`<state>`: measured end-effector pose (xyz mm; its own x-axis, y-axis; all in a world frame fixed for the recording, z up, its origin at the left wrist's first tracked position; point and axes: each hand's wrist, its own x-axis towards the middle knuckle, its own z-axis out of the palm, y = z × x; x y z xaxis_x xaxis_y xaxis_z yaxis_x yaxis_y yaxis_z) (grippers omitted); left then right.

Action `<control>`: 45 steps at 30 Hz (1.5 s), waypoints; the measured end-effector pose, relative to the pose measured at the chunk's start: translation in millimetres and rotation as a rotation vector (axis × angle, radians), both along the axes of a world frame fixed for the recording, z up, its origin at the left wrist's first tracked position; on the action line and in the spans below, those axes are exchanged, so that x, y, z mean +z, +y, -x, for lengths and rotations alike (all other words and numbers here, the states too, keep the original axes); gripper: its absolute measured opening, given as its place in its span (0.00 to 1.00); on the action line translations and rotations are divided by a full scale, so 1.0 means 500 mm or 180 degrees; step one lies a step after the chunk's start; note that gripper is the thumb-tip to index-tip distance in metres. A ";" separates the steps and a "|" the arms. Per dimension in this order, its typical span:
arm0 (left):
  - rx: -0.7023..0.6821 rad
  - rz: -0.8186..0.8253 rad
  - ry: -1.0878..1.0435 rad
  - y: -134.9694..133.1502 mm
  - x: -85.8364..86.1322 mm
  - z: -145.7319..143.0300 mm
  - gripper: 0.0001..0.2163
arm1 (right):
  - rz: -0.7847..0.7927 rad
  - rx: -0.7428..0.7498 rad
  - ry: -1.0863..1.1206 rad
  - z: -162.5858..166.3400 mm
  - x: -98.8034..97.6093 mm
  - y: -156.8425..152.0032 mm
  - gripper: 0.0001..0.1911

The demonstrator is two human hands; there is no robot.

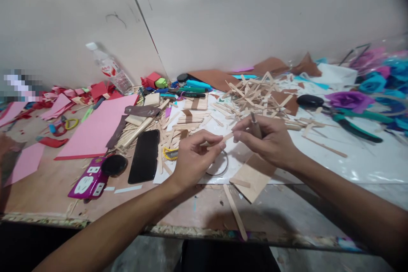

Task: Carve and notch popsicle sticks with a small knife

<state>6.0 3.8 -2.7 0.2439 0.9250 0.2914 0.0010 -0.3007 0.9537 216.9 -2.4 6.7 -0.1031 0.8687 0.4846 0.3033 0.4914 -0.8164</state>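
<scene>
My left hand [194,157] pinches a short wooden craft stick [227,137] by its left end, fingers closed. My right hand [266,138] touches the stick's other end with its fingertips and also grips a small tool with a wooden handle [254,124], its tip hidden in the hand. Both hands hover just above the table, over a white sheet [350,161]. Under them lie a flat panel of glued sticks [253,176], a loose long stick [235,212] and a wire ring [219,169]. A heap of cut sticks [255,93] lies just behind.
A black phone [144,156], a purple power strip [91,180], pink paper [98,127], scissors [63,126] and a plastic bottle [111,70] are at the left. Green-handled pliers [353,123] and paper flowers [350,100] are at the right. Walls stand close behind; the table's front edge [204,231] is near.
</scene>
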 end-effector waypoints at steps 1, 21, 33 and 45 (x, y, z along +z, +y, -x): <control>-0.0005 0.0152 -0.0051 -0.001 0.001 0.000 0.07 | -0.0026 -0.0011 -0.0062 -0.001 -0.001 0.002 0.03; -0.0204 0.0582 -0.0177 0.005 0.007 0.005 0.08 | -0.0705 0.0501 -0.0586 -0.015 0.006 0.004 0.04; -0.0012 -0.0172 0.0312 0.001 0.003 0.011 0.04 | -0.0969 0.0493 -0.0650 -0.017 0.000 0.006 0.07; -0.0102 0.1553 -0.0927 0.012 0.006 0.003 0.13 | -0.0711 -0.0075 -0.1451 0.004 0.030 -0.017 0.15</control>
